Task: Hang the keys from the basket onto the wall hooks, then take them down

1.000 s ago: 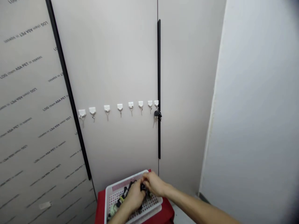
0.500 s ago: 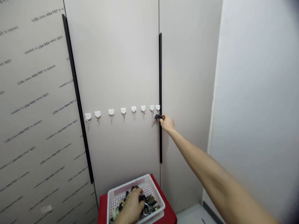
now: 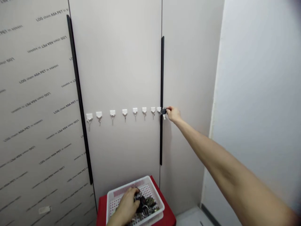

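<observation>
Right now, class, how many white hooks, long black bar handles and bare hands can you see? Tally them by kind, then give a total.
White hooks: 8
Black bar handles: 2
Bare hands (left hand, right hand): 2
Total: 12

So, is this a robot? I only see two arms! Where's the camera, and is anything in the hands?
No robot here, just a person with bare hands. The camera sits on their head, looking forward and down, so you see what's ahead of them.

The right hand pinches some dark-headed keys beside the rightmost of eight white hooks on a pale panel. The left hand reaches into a white plastic basket, over a jumble of dark and metal pieces; I can't tell whether it grips any. The basket sits on something red.
</observation>
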`<state>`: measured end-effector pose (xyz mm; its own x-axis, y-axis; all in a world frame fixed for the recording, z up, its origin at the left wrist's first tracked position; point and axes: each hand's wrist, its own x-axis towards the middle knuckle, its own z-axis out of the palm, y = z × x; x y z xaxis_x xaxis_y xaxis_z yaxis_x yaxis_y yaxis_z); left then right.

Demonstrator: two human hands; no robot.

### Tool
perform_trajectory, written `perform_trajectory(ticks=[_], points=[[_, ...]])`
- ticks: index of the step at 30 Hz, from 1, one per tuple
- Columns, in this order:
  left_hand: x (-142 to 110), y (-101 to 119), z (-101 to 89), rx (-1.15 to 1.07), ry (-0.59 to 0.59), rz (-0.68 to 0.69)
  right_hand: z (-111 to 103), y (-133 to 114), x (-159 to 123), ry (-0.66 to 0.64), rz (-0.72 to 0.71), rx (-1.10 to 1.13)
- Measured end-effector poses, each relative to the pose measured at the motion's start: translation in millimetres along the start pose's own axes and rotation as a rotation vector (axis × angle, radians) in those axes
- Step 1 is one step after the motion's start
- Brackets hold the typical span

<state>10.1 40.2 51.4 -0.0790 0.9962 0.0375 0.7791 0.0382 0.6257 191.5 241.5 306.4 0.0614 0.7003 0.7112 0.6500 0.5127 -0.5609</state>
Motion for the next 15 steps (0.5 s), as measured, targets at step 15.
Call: perform_trajectory(ticks=[15], points=[[-15.2, -40.6, -23.3, 0.026, 0.157, -0.088, 75.0, 34.2, -243.4, -0.873, -0.209, -0.047]])
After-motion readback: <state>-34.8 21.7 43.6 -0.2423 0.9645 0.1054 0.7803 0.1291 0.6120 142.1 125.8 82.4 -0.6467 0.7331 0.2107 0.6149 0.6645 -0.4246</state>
